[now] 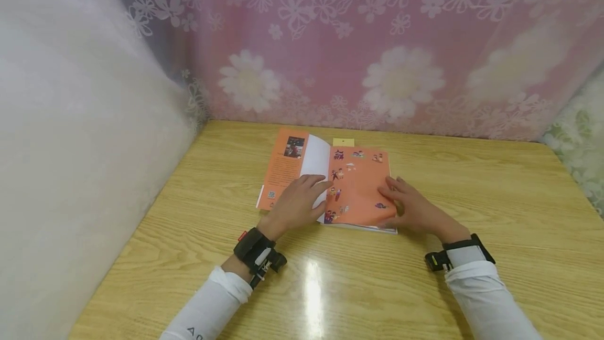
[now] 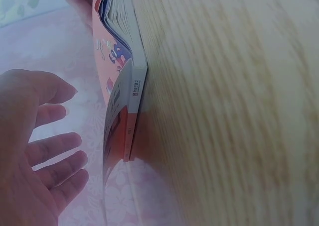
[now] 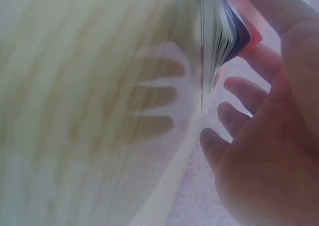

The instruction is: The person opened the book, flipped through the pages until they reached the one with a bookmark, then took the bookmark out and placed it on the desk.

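orange book page (image 1: 360,188); pink floral curtain (image 1: 325,41); yellow wood-grained table (image 1: 212,161)

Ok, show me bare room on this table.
Bare tabletop lies right of the right hand, left of the open book toward the white cloth, and between the sleeves. Crowded at the book: left hand over it, right hand at its edge, yellow piece behind.

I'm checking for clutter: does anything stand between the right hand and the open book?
Nothing visible does: the right hand is at the right edge of the open book. The left hand is over its white page, and a small yellow piece lies by the far edge, neither in between.
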{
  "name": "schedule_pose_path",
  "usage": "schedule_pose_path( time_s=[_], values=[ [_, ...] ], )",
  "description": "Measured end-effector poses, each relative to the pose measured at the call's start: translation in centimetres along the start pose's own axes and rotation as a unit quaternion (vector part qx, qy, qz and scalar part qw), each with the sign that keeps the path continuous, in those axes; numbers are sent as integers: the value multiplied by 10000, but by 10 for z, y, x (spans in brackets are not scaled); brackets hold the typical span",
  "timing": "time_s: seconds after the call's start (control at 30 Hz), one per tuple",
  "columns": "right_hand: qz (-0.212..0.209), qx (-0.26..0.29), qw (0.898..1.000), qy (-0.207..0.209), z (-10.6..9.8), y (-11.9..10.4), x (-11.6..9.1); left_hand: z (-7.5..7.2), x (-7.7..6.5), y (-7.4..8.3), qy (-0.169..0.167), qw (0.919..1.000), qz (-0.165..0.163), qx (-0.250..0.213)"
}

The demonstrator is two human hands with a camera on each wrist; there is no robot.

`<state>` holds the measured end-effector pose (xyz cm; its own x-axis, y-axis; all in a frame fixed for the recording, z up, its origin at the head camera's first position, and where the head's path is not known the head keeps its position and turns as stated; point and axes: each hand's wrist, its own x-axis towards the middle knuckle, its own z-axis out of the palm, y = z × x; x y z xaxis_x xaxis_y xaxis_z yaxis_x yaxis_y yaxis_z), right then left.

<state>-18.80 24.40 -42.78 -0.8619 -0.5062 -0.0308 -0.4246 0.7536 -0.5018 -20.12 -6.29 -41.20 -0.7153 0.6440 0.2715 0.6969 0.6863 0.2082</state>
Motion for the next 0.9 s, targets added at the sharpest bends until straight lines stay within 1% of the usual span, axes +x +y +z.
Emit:
schedule_pose_path(
  time_s=[0.27,0.4,0.5,0.7,0.8,0.9],
  values=[
    [61,-65,9997,211,-4,1,3,0,1,0,6,10000,-6,-43],
    [26,-2,9989,460,-8,-1,5,0,2,2,33,9999,35,-109],
    [-99,131,9975,686,-11,-4,6,0,4,4,23,9999,50,-135],
    [-562,280,9904,1235,-15,-11,8,-3,7,9,-249,9997,-13,-50],
    [-776,288,9856,1474,-16,-16,11,-2,9,12,-254,9997,32,-9],
    [-894,289,9819,1643,-16,-22,15,0,10,14,-210,9998,55,31]
  ],
)
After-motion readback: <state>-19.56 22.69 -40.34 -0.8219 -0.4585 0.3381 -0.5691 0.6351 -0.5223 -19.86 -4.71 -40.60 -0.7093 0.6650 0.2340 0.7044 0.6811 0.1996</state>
